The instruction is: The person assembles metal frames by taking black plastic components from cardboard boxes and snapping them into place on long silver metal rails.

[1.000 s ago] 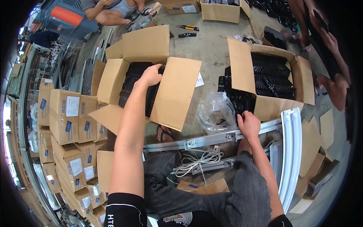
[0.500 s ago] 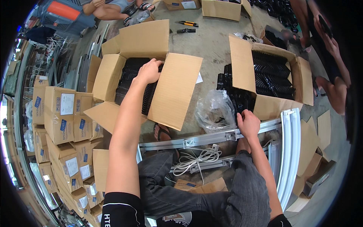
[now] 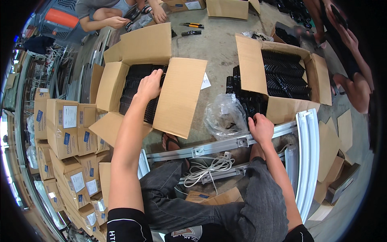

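Observation:
My left hand (image 3: 150, 85) reaches into the open cardboard box (image 3: 183, 97) on the left. Its fingers are curled down at the far right end of the tightly packed rows of black plastic parts (image 3: 135, 86), closed on one of them. My right hand (image 3: 262, 128) is closed beside a loose pile of black parts (image 3: 252, 101), just above the aluminium rail. Its fingertips meet the near end of the pile, and what they pinch is hidden. A crumpled clear plastic bag (image 3: 225, 117) lies left of that hand.
Another open box (image 3: 253, 66) of black parts stands at right. An aluminium frame (image 3: 217, 147) crosses before my knees, with a coiled white cable (image 3: 207, 171) inside. Stacked cartons (image 3: 62, 129) line the left. A yellow-black cutter (image 3: 192, 25) lies ahead. Other people sit at far left and right.
The view has shifted slightly. My left hand stays at the packed rows and my right hand beside the pile. At far left, another person's hands have come further into view.

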Demonstrator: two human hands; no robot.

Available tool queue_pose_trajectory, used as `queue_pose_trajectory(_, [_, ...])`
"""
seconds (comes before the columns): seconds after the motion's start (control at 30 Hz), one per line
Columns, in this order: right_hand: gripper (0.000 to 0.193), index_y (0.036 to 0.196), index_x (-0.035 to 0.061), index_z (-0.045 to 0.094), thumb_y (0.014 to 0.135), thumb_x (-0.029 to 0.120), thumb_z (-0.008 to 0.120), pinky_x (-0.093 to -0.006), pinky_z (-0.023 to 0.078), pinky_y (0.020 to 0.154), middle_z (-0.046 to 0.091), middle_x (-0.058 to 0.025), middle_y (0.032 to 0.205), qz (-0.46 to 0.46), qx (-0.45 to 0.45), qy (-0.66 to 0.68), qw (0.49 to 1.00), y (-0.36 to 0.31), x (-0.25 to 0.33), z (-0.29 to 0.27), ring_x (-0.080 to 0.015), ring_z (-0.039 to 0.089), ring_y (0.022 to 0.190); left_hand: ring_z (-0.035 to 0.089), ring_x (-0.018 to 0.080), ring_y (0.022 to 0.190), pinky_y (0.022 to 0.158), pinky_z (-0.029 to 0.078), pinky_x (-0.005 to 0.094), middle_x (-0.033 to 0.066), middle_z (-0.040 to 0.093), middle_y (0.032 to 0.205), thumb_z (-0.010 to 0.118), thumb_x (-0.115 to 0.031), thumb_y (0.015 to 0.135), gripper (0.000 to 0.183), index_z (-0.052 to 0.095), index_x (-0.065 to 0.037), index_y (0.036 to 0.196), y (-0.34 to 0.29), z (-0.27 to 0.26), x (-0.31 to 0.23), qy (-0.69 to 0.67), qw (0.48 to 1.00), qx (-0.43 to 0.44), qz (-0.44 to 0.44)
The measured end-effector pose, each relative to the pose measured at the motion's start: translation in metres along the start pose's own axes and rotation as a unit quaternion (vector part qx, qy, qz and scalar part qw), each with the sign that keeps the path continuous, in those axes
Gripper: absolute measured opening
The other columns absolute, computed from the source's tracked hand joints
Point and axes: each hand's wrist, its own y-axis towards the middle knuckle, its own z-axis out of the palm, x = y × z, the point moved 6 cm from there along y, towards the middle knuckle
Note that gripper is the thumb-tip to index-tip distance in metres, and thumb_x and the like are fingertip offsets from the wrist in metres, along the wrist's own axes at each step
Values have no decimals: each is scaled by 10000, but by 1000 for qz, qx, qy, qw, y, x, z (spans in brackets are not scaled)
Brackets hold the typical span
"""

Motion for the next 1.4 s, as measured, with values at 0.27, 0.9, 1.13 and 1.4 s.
queue_pose_trajectory(0.27, [293, 804, 58, 601, 892, 332, 656, -488, 511, 670, 647, -142, 791, -9, -6, -3, 1000, 0, 1, 0, -362, 656, 737, 627, 443, 995, 827, 512, 531, 176, 608, 1135, 678, -202, 866, 369, 517, -69, 1169, 0, 3, -1, 8, 999, 23, -34])
queue_pose_trajectory(0.9, [216, 1034, 5, 643, 922, 176, 712, -237, 469, 666, 636, 11, 832, -50, 199, 434, 877, 32, 108, -80, -53, 549, 737, 617, 119, 626, 587, 523, 264, 130, 703, 1030, 747, -62, 829, 361, 573, 2, 1139, -83, -119, -128, -727, 683, 59, -42])
queue_pose_trajectory(1.13, [237, 1141, 40, 559, 1001, 216, 630, -241, 484, 659, 613, -18, 891, -19, 445, 480, 756, 31, 165, -71, -84, 579, 742, 651, 116, 739, 627, 530, 268, 38, 679, 851, 786, -116, 853, 247, 621, -35, 1017, -73, -32, -186, -852, 509, 76, -98])
queue_pose_trajectory(1.4, [293, 1151, 78, 584, 1054, 346, 515, -194, 333, 487, 559, 46, 751, 153, 318, 597, 720, 2, 139, -3, -28, 464, 586, 642, 110, 834, 720, 537, 289, 26, 666, 932, 736, -151, 902, 259, 597, -40, 1090, -85, 10, -199, -846, 483, 58, -219])
